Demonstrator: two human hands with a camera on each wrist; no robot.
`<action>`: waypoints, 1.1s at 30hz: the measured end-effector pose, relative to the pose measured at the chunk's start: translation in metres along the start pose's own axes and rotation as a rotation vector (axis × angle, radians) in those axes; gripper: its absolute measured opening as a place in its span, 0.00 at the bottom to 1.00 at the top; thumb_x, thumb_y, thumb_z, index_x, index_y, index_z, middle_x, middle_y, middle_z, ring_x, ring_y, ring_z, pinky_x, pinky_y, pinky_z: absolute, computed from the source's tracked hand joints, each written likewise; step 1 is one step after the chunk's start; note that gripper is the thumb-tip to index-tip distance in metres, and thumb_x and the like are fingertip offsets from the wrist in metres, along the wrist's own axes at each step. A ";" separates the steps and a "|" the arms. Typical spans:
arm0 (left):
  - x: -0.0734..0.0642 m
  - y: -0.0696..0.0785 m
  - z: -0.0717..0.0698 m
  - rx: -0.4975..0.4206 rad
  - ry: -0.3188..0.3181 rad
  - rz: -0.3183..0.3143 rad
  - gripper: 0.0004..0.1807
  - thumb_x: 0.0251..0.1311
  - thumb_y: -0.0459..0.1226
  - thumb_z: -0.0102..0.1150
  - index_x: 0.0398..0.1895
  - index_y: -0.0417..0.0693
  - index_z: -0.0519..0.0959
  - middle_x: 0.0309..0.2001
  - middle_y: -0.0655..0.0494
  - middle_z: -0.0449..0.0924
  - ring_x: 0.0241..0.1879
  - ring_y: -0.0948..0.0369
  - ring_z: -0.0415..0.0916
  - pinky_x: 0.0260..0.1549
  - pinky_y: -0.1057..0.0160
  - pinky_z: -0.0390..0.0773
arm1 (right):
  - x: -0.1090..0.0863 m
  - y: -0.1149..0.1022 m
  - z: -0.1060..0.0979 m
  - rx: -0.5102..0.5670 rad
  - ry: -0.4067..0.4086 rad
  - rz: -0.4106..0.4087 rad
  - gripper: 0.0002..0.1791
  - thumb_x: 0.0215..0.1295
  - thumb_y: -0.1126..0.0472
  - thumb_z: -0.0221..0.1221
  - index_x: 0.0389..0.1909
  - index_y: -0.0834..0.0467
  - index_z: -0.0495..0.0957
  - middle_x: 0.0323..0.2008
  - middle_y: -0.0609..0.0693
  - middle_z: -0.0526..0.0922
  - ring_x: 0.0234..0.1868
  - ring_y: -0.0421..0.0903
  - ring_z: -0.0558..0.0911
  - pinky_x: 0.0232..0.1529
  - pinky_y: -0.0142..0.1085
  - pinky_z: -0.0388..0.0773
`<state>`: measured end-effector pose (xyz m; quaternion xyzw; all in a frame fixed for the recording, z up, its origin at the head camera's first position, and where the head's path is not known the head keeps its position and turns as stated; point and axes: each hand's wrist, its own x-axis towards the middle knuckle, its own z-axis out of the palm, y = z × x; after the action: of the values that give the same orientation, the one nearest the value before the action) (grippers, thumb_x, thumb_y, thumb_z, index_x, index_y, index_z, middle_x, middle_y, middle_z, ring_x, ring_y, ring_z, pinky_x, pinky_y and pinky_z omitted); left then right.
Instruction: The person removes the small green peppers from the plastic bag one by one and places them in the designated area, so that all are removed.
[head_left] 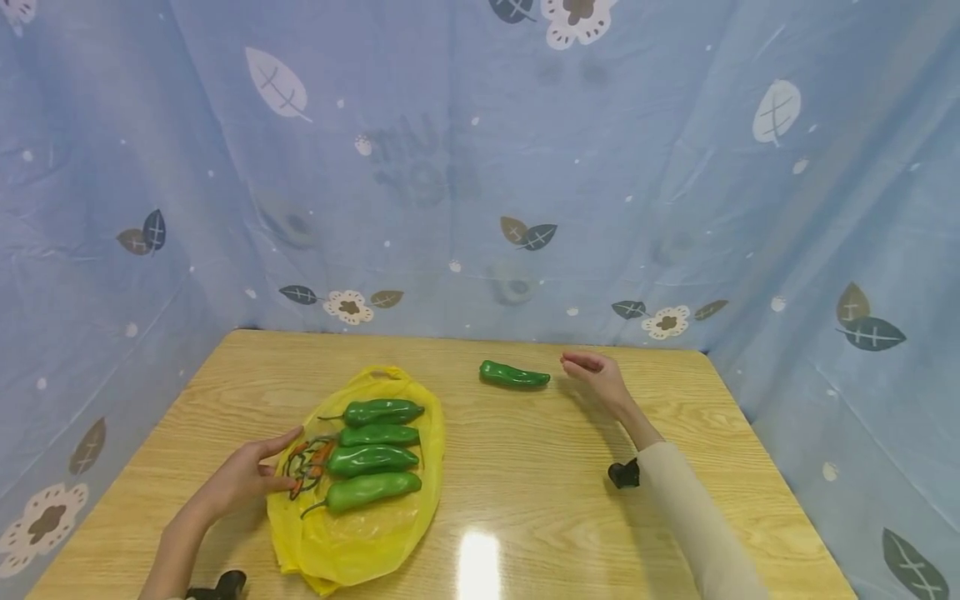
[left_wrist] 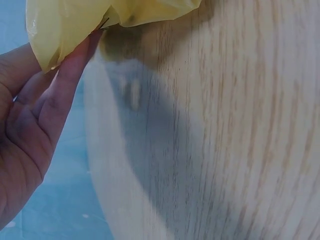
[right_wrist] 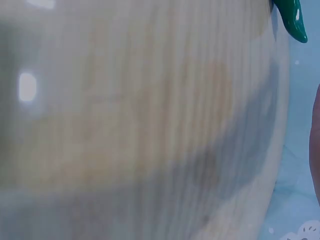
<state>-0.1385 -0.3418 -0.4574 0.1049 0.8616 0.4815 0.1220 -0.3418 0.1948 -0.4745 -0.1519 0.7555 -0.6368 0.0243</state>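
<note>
Seemingly lettered curtain (head_left: 450,171), left hand (head_left: 243,475) gripping bag (head_left: 367,546)

Can see a blue curtain (head_left: 420,262) hanging behind and at both sides, printed with leaves (head_left: 542,237) and white flowers (head_left: 348,307), bearing faint lettering (head_left: 427,158) at the back; below, can see a wood-grain table (head_left: 517,458) with a bright glare patch (head_left: 478,567).
</note>
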 end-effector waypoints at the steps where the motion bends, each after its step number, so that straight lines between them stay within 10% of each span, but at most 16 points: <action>1: 0.000 0.000 0.000 0.000 0.001 -0.001 0.47 0.55 0.33 0.67 0.71 0.28 0.51 0.67 0.21 0.46 0.12 0.67 0.61 0.21 0.66 0.76 | -0.003 -0.001 -0.001 -0.008 -0.007 -0.008 0.22 0.67 0.64 0.60 0.56 0.76 0.72 0.54 0.71 0.75 0.48 0.44 0.83 0.49 0.28 0.78; 9: -0.002 0.001 -0.002 0.002 0.010 0.001 0.46 0.54 0.32 0.67 0.71 0.28 0.51 0.67 0.21 0.46 0.12 0.68 0.60 0.22 0.66 0.77 | -0.027 -0.011 -0.008 -0.045 -0.081 -0.063 0.22 0.66 0.66 0.59 0.55 0.77 0.72 0.53 0.72 0.76 0.45 0.34 0.82 0.49 0.26 0.77; 18: -0.002 -0.003 -0.001 -0.008 0.000 -0.002 0.47 0.54 0.33 0.68 0.71 0.28 0.50 0.66 0.20 0.45 0.13 0.63 0.68 0.24 0.66 0.79 | -0.048 -0.016 -0.004 -0.042 -0.091 -0.063 0.22 0.66 0.62 0.60 0.55 0.73 0.74 0.53 0.72 0.76 0.54 0.60 0.78 0.51 0.29 0.77; 33: -0.002 -0.002 0.000 -0.018 0.006 0.003 0.47 0.54 0.33 0.67 0.71 0.29 0.50 0.66 0.20 0.44 0.13 0.69 0.56 0.21 0.66 0.75 | -0.068 -0.030 0.005 -0.003 -0.098 -0.123 0.18 0.67 0.67 0.58 0.53 0.76 0.74 0.51 0.71 0.78 0.48 0.41 0.83 0.51 0.31 0.78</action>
<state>-0.1367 -0.3433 -0.4592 0.1036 0.8573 0.4898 0.1198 -0.2697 0.2039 -0.4567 -0.2292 0.7436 -0.6277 0.0219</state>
